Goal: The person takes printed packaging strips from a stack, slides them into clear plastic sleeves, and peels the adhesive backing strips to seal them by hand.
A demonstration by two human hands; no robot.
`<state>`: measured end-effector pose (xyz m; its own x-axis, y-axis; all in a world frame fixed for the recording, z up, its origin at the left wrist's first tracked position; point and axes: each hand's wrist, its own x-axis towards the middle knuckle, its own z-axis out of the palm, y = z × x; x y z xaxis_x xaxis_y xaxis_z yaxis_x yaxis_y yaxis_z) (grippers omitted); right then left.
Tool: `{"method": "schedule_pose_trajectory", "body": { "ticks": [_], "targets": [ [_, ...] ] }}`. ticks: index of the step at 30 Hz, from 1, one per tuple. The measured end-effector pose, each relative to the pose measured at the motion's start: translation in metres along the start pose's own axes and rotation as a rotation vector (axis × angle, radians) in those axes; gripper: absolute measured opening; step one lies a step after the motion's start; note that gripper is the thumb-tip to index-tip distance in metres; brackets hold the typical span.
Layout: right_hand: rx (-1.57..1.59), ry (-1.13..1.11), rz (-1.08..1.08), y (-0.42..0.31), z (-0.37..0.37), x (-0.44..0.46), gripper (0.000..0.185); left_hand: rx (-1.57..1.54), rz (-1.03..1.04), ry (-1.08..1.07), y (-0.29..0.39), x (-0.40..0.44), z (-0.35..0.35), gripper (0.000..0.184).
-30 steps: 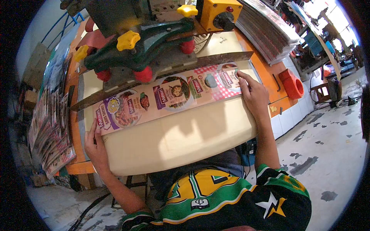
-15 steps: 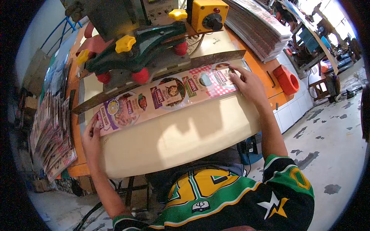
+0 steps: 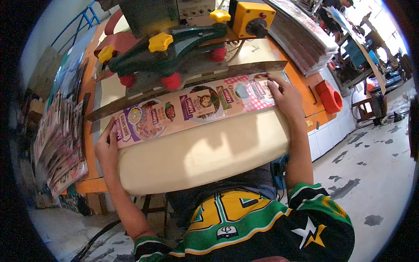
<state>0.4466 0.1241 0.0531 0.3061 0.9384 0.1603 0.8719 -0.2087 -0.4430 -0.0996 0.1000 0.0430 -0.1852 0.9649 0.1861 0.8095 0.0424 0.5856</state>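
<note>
While the long pink strip printed with food pictures [image 3: 179, 111] lies flat beside the dark metal bar [image 3: 255, 67], the half-curled left hand [image 3: 106, 150] and right hand [image 3: 286, 100] touch its ends; any pinch is unclear. Squaring looks nearly done; what remains cannot be told.

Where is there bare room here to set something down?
The pale board between the printed strip and the person's shirt, with a forearm at either side, is bare. Crowded: behind the strip, where the metal bar and green frame stand, and far left, where printed sheets are heaped.
</note>
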Motion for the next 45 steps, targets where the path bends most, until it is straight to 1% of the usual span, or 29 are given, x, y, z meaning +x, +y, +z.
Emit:
{"method": "schedule_pose_trajectory", "body": {
  "ticks": [1, 3, 7, 9, 12, 19, 22, 25, 27, 30, 31, 33, 35, 37, 39, 42, 45],
  "targets": [
    [-0.012, 0.014, 0.000, -0.002, -0.001, -0.001, 0.037, 0.000, -0.006, -0.001, 0.000, -0.001, 0.001, 0.039],
    [-0.028, 0.022, -0.001, -0.001, 0.000, -0.001, 0.039, 0.010, 0.054, 0.056, -0.001, -0.002, 0.003, 0.039],
    [0.002, 0.041, -0.042, 0.005, 0.001, 0.001, 0.039, 0.006, 0.030, 0.019, 0.004, -0.001, 0.000, 0.039],
    [0.016, 0.056, -0.058, 0.004, 0.000, 0.001, 0.039, 0.026, -0.043, -0.015, 0.012, -0.001, -0.003, 0.040],
    [0.015, 0.044, -0.031, 0.001, -0.001, -0.001, 0.039, -0.006, 0.028, -0.006, 0.001, 0.002, -0.001, 0.040],
    [-0.005, 0.057, -0.054, 0.004, 0.002, 0.002, 0.039, 0.010, 0.013, 0.007, 0.001, -0.001, -0.001, 0.044],
    [-0.002, 0.059, -0.061, 0.008, 0.004, 0.003, 0.039, -0.008, 0.061, 0.023, -0.005, 0.001, 0.001, 0.045],
    [-0.020, 0.074, -0.066, 0.008, 0.005, 0.003, 0.039, -0.014, 0.022, -0.002, 0.001, 0.000, 0.001, 0.047],
    [-0.046, 0.086, -0.063, 0.005, 0.004, 0.002, 0.040, 0.017, 0.022, 0.121, 0.007, -0.002, 0.003, 0.047],
    [-0.047, 0.051, -0.017, 0.001, 0.000, 0.000, 0.041, 0.039, 0.068, 0.077, -0.009, 0.001, 0.004, 0.047],
    [-0.025, 0.059, -0.041, 0.005, 0.003, 0.001, 0.041, 0.040, 0.068, 0.077, -0.010, 0.001, 0.004, 0.047],
    [-0.004, 0.067, -0.065, 0.005, 0.003, 0.002, 0.041, 0.017, 0.042, 0.003, -0.007, 0.001, 0.001, 0.045],
    [-0.028, 0.023, -0.030, 0.000, -0.002, 0.001, 0.040, 0.040, 0.039, 0.003, -0.005, 0.001, 0.001, 0.044],
    [-0.028, 0.038, -0.047, 0.004, 0.002, 0.002, 0.040, 0.064, 0.035, 0.001, 0.000, 0.000, -0.001, 0.043],
    [-0.027, 0.051, -0.063, 0.006, 0.003, 0.003, 0.040, 0.026, -0.032, -0.005, 0.007, -0.001, -0.001, 0.040],
    [-0.039, 0.041, -0.066, 0.002, 0.000, 0.002, 0.040, 0.002, -0.031, -0.001, 0.007, -0.001, 0.000, 0.039],
    [-0.024, 0.007, -0.040, -0.001, -0.002, 0.003, 0.036, -0.015, -0.023, 0.007, 0.005, 0.000, 0.001, 0.039]
  ]
}}
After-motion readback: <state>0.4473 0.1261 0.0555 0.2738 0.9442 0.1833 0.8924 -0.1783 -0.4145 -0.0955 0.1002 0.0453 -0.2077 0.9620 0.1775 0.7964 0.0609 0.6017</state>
